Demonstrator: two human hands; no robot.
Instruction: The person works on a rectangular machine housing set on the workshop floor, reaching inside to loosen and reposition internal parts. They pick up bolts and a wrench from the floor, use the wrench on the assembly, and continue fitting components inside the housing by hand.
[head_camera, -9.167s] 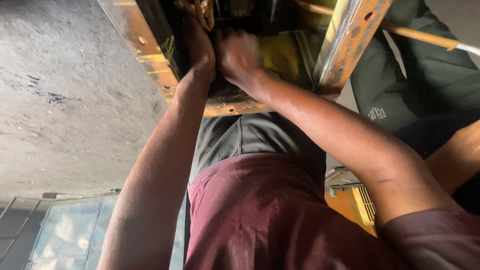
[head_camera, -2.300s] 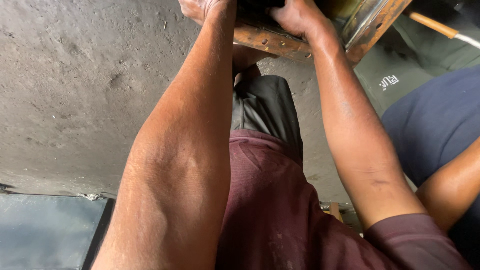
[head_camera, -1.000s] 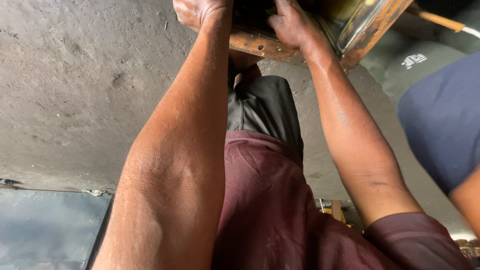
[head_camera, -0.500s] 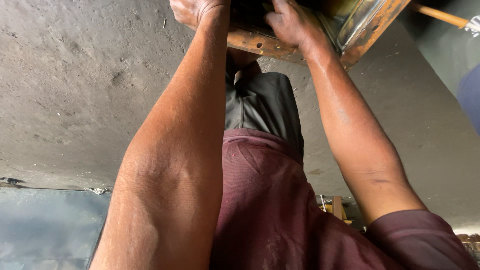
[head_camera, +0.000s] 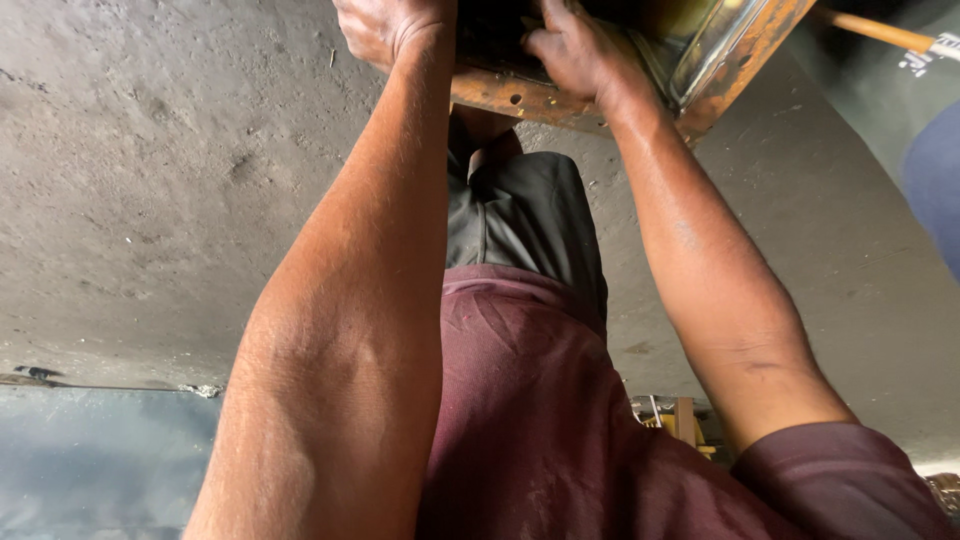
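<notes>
The top edge cuts off both hands (head_camera: 480, 35) and the rusty frame (head_camera: 520, 95) — grip unreadable.

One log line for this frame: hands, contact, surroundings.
left hand: on rusty orange metal frame, grip unclear | right hand: fingers inside frame, hold unclear | below: concrete floor | top right: wooden handle

Two hands (head_camera: 390, 30), one rusty metal frame (head_camera: 520, 95).

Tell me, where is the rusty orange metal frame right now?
In the head view the rusty orange metal frame sits at the top middle, above the concrete floor, with the left hand and right hand both on it.
</notes>
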